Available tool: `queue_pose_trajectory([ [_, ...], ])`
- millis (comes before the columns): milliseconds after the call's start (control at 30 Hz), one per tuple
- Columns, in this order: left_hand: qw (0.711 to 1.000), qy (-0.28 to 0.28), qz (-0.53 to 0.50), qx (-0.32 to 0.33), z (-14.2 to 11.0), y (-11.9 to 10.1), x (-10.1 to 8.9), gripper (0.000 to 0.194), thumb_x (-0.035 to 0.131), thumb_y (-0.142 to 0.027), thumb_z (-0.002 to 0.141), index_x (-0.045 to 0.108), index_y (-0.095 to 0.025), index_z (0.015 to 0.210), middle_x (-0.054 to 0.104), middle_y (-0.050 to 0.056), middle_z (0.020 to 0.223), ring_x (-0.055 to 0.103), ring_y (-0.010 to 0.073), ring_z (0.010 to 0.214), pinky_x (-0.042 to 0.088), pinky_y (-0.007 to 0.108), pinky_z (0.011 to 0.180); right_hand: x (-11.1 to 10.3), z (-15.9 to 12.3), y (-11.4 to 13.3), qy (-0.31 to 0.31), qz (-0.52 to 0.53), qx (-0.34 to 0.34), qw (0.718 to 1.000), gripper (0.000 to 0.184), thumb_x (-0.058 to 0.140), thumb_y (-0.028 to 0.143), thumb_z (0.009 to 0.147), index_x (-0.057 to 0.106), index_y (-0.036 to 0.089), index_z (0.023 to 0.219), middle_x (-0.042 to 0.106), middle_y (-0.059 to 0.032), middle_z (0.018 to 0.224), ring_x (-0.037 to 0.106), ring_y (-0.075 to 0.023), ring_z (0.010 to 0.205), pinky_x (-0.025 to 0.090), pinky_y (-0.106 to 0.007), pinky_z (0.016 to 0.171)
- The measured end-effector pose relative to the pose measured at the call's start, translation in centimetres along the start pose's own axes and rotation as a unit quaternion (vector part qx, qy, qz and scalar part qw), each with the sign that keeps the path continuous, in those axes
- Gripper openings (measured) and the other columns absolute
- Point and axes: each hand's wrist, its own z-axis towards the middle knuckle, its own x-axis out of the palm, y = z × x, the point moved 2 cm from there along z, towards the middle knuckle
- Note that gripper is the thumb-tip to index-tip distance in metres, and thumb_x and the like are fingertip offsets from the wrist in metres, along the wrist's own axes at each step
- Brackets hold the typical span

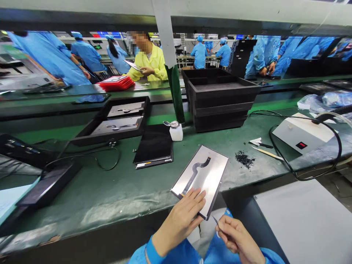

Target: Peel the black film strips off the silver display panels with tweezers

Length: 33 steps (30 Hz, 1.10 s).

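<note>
A display panel, silver back up, lies tilted over the front edge of the bench. A dark curved flex cable runs along its back. My left hand grips the panel's near left side, fingers flat across the back and thumb at the edge. Just off the panel's near corner, my right hand pinches a thin pointed tool; only its dark tip shows, so its kind is unclear. Right of the panel sits a heap of small black scraps.
Behind the panel are stacked dark panels, a white pump bottle, a black tray holding panels, and stacked black bins. To the right lie a yellow-handled tool and a white box with cables. Co-workers stand beyond.
</note>
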Motion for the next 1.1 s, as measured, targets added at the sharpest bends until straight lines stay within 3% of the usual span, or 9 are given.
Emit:
queue_pose_trajectory([
  [67,1.0,-0.006,0.0,0.001,0.0,0.0,0.0,0.031,0.049,-0.018,0.102,0.053,-0.008,0.131,0.064,0.018,0.133,0.049,0.0273,0.137,0.046,0.049,0.111,-0.3,0.0,0.0,-0.012,-0.031,-0.023,0.999,0.055,0.073,0.07,0.071,0.059,0.017,0.073,0.045,0.0078,0.054,0.019,-0.0025,0.041,0.01,-0.02,0.041],
  [133,1.0,-0.005,-0.001,0.0,-0.1,0.0,0.1,0.032,0.048,-0.017,0.102,0.053,-0.008,0.132,0.064,0.018,0.134,0.048,0.0271,0.138,0.045,0.049,0.112,-0.6,0.0,-0.1,-0.034,-0.097,-0.076,0.992,0.052,0.069,0.069,0.077,0.06,0.018,0.073,0.049,0.0053,0.057,0.029,-0.0058,0.044,0.021,-0.02,0.043],
  [200,1.0,-0.002,-0.003,-0.003,-0.2,0.0,0.1,0.033,0.049,-0.017,0.102,0.052,-0.008,0.134,0.063,0.018,0.135,0.047,0.0269,0.138,0.044,0.049,0.112,-0.8,-0.2,-0.3,-0.072,-0.193,-0.158,0.966,0.046,0.065,0.064,0.084,0.062,0.019,0.075,0.056,0.0013,0.064,0.045,-0.0119,0.054,0.037,-0.023,0.052],
  [267,1.0,-0.002,-0.007,-0.006,-0.2,0.0,0.1,0.034,0.05,-0.017,0.101,0.051,-0.009,0.135,0.062,0.018,0.136,0.047,0.0267,0.139,0.044,0.049,0.113,-0.7,-0.5,-0.5,-0.114,-0.283,-0.237,0.922,0.036,0.061,0.055,0.09,0.066,0.021,0.078,0.061,-0.0013,0.072,0.054,-0.0169,0.065,0.045,-0.026,0.062],
  [367,1.0,0.001,-0.01,-0.007,-0.3,0.0,0.0,0.036,0.05,-0.017,0.101,0.051,-0.009,0.136,0.062,0.018,0.136,0.047,0.0264,0.139,0.044,0.049,0.113,-0.4,-1.0,-0.6,-0.139,-0.36,-0.302,0.872,0.026,0.057,0.043,0.096,0.067,0.022,0.084,0.064,-0.0018,0.076,0.059,-0.0175,0.066,0.047,-0.025,0.062],
  [533,1.0,0.004,-0.006,-0.006,-0.2,0.0,0.0,0.034,0.048,-0.017,0.102,0.052,-0.008,0.134,0.062,0.018,0.136,0.047,0.0268,0.139,0.044,0.049,0.112,0.0,-1.2,-0.5,-0.14,-0.405,-0.35,0.833,0.019,0.055,0.033,0.098,0.066,0.022,0.087,0.066,-0.0017,0.076,0.059,-0.0156,0.06,0.048,-0.022,0.058],
  [867,1.0,0.005,-0.002,-0.006,-0.2,-0.2,0.1,0.033,0.049,-0.016,0.101,0.052,-0.007,0.133,0.063,0.019,0.135,0.047,0.0271,0.139,0.044,0.05,0.112,0.1,-1.2,-0.7,-0.141,-0.413,-0.374,0.818,0.017,0.053,0.029,0.099,0.065,0.022,0.089,0.066,-0.0017,0.077,0.061,-0.015,0.061,0.048,-0.021,0.058],
  [1000,1.0,0.006,-0.003,-0.007,-0.2,-0.2,0.0,0.035,0.051,-0.016,0.1,0.051,-0.007,0.135,0.062,0.019,0.135,0.046,0.0271,0.14,0.044,0.05,0.112,0.2,-1.4,-0.8,-0.143,-0.4,-0.356,0.832,0.02,0.052,0.031,0.099,0.064,0.022,0.087,0.065,-0.0016,0.077,0.06,-0.0151,0.062,0.046,-0.022,0.059],
  [1100,1.0,0.0,0.0,-0.005,-0.2,-0.2,0.1,0.035,0.051,-0.016,0.1,0.051,-0.007,0.135,0.063,0.019,0.135,0.045,0.0274,0.14,0.045,0.05,0.112,0.2,-1.5,-0.8,-0.145,-0.377,-0.306,0.862,0.026,0.053,0.038,0.099,0.064,0.022,0.082,0.062,-0.001,0.075,0.056,-0.0152,0.062,0.043,-0.023,0.059],
])
